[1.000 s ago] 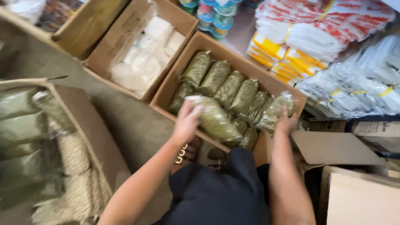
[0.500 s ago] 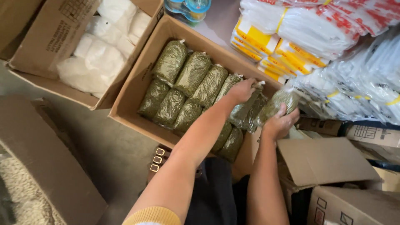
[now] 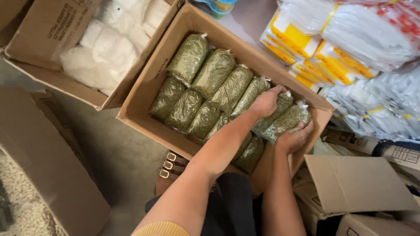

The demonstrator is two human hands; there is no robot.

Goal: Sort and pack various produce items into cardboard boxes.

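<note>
Fingers of both hands close on green-filled bags at centre right: left hand (image 3: 265,102) presses one bag (image 3: 280,105) from above, right hand (image 3: 292,139) cups another (image 3: 288,120) below it, long axes running upper right, inside the cardboard box (image 3: 144,83).

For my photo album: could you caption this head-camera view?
Both hands, left and right, settle a bag of green beans into a cardboard box.

Carton (image 3: 144,94) packed tight with green bags (image 3: 213,72); open gap only along left wall.
</note>
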